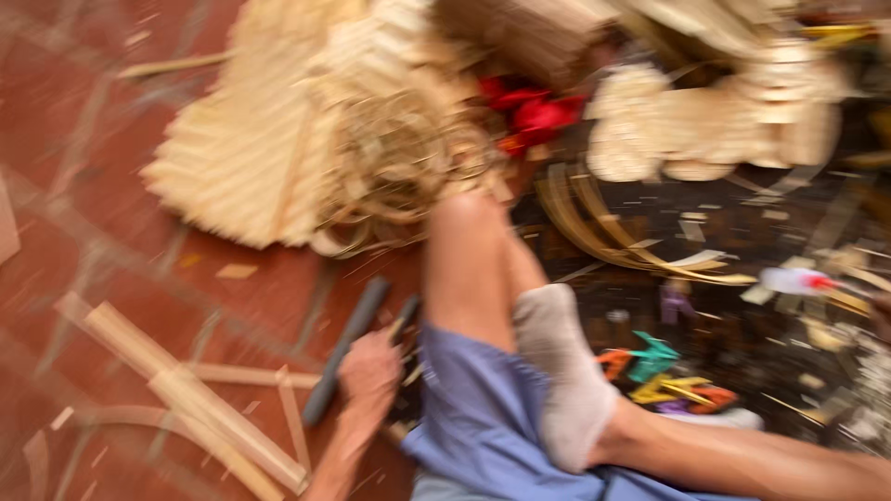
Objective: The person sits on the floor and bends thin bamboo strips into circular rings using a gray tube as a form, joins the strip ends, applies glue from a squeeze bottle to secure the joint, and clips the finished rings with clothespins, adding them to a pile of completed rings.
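Observation:
The view is heavily motion-blurred. My left hand (pixel 368 373) is low on the red tiled floor, fingers curled around a short dark tool (pixel 406 317). A longer dark rod (pixel 345 351) lies just left of it. My right hand (pixel 560 366), covered by a whitish cloth or glove, rests against my raised bare leg (pixel 467 269) above my blue shorts (pixel 483 417). Whether the right hand holds anything is hidden by the cloth and the blur.
A big heap of pale bamboo strips and woven pieces (pixel 269 158) fills the upper middle, with something red (pixel 538 113) behind it. Flat wooden slats (pixel 190 399) lie at lower left. Curved strips (pixel 603 232), colourful small items (pixel 664 371) and a white bottle (pixel 794 280) sit on the dark mat at right.

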{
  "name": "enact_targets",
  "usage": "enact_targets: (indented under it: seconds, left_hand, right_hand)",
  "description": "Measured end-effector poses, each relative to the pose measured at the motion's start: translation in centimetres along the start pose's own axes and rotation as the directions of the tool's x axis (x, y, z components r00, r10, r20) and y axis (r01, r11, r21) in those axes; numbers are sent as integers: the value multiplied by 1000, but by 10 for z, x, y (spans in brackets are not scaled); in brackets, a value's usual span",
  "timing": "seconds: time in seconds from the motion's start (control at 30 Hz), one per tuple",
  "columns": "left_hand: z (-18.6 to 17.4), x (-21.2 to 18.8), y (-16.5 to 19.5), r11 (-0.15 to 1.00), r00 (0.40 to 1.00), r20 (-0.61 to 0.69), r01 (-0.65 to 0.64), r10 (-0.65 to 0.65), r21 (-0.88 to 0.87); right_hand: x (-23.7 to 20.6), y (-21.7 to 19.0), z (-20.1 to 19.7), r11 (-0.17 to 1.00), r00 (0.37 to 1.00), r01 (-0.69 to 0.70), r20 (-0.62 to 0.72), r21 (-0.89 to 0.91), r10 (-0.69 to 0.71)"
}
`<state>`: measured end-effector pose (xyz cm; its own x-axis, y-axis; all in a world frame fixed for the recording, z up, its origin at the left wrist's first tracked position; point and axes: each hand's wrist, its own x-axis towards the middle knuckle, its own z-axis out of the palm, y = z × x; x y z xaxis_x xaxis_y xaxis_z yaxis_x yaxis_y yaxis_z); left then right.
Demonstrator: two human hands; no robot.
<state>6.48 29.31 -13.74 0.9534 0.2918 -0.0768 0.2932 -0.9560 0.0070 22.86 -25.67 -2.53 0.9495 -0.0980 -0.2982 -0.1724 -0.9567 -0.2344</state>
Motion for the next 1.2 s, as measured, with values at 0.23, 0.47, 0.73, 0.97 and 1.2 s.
enact_targets:
  seconds: [0.23, 0.47, 0.73, 0.97, 1.2]
  left_hand:
    - [-62, -7, 10, 669, 941, 194, 333, -276, -664]
    - [-101, -10, 108, -308, 861, 468, 508, 198, -804]
    - [-98, -17, 215, -473, 740, 205, 591, 641, -654]
    - [-121, -24, 238, -147, 801, 103, 232, 590, -962]
    - [-142, -28, 243, -82, 839, 42, 103, 542, -991]
  right_hand:
    - [-43, 52, -60, 981, 994, 86, -49, -175, -96]
    - [-34, 60, 0, 779, 979, 35, 179, -625, 100]
    - [-69, -2, 19, 969, 991, 36, -118, -243, -66]
    - [-148, -105, -39, 792, 843, 469, -465, 390, -270]
    - [-144, -134, -41, 800, 796, 533, -485, 275, -363]
